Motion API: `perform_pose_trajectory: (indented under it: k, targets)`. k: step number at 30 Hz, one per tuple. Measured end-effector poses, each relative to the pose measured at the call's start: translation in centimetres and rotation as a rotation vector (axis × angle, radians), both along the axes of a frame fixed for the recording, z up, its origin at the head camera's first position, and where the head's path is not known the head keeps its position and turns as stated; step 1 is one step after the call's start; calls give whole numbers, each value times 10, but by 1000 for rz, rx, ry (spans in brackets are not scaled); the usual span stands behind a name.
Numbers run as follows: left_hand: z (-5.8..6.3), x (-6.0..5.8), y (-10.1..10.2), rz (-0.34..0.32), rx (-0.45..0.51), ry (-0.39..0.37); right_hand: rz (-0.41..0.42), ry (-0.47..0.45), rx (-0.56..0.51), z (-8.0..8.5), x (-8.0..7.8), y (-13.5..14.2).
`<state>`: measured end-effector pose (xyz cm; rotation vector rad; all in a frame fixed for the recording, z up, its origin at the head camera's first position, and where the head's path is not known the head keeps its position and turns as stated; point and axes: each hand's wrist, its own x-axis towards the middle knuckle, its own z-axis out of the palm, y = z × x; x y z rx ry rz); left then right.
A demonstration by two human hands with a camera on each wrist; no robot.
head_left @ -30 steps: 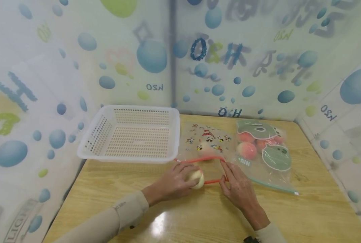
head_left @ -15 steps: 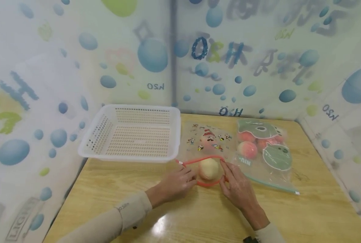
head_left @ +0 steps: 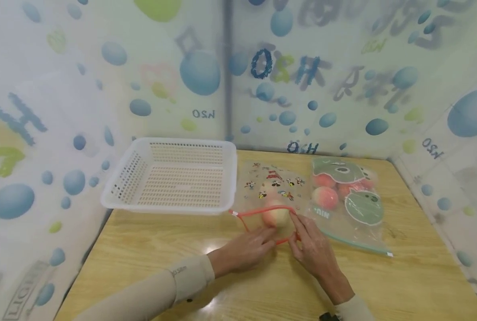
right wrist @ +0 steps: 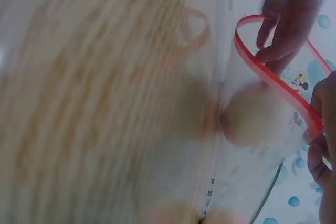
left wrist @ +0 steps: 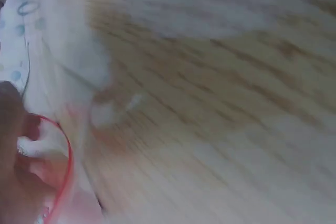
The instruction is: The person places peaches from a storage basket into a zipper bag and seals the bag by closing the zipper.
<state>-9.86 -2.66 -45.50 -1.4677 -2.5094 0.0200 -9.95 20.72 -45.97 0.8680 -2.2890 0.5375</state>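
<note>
A clear zip bag (head_left: 251, 196) with cartoon prints and a red zip edge lies on the table, its mouth facing me. My right hand (head_left: 315, 245) pinches the right side of the red edge, so the mouth stands apart. A pale pink-and-yellow peach (head_left: 277, 217) sits just inside the mouth. The fingers of my left hand (head_left: 246, 250) reach into the opening against the near side of that peach. In the right wrist view, the left fingers (right wrist: 286, 45) point into the bag above the peach (right wrist: 254, 114). Another peach shows faintly deeper in the bag, beneath the prints.
A white perforated basket (head_left: 170, 210) stands at the left, close beside the bag, with no fruit inside. To the right lies a second zip bag (head_left: 358, 229), green-edged and holding several peaches (head_left: 325, 198). Printed walls (head_left: 162, 67) enclose the wooden table (head_left: 142, 249).
My left hand first held the peach at the mouth, then let it go inside. Since then it has moved right and pushed the peach deeper. The right hand has kept its place.
</note>
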Motion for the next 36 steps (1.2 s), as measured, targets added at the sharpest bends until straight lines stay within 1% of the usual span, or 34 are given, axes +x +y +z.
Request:
perform_pose_trajectory:
  k: [2, 4, 6, 9, 11, 14, 16, 21, 23, 25, 28, 31, 32, 34, 36]
  targets:
    - [0, -1, 0, 33, -26, 8, 9, 9, -13, 0, -1, 0]
    - [1, -2, -1, 46, -34, 20, 16, 17, -23, 1, -2, 0]
    - [4, -3, -2, 21, 7, 24, 19, 27, -34, 1, -3, 0]
    - [8, -4, -3, -67, 113, 41, 13, 15, -44, 3, -4, 1]
    - [10, -5, -6, -108, 176, 69, 11, 3, -55, 4, -5, 2]
    - [10, -7, -10, -130, 237, 123, 1, -19, -56, 3, -5, 4]
    - [10, -7, -13, -139, 249, 156, -4, -23, -52, 3, -4, 4]
    - [12, -7, -23, -166, 233, 265, -13, -24, -43, 3, -3, 5]
    - [15, -7, -29, -170, 244, 305, -10, -22, -51, 4, -3, 5]
    - [19, -9, -36, -172, 275, 331, -8, -14, -56, 5, -3, 5]
    - [26, -16, -47, -146, 345, 375, 1, 27, -78, 6, -5, 6]
    - [33, -23, -57, -80, 413, 429, 5, 66, -90, 7, -6, 7]
    - [34, -25, -61, -52, 426, 448, 4, 67, -91, 7, -6, 8]
    - [37, -28, -67, 1, 442, 461, -2, 54, -81, 6, -5, 10]
    - [37, -30, -72, 48, 424, 446, -11, 34, -69, 7, -5, 12]
